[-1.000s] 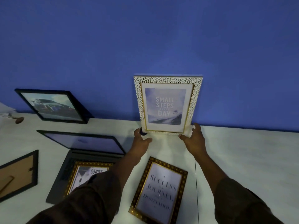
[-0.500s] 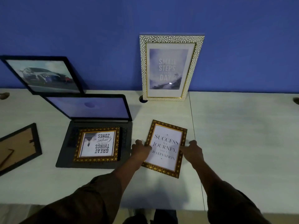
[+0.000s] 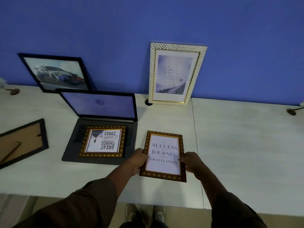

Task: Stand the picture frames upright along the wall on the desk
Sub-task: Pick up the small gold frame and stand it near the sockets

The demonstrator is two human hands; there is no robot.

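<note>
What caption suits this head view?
Both hands, left hand and right hand, grip the "Success" frame flat on the desk; white frame stands against the wall.

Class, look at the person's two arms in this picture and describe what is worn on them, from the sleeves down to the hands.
Both arms wear long dark brown sleeves of plain cloth, loose and a little creased, with no pattern or marking that shows. The left sleeve and the right sleeve each end partway along the forearm. The left hand and right hand are bare: no gloves, and no watch or rings visible.
</note>
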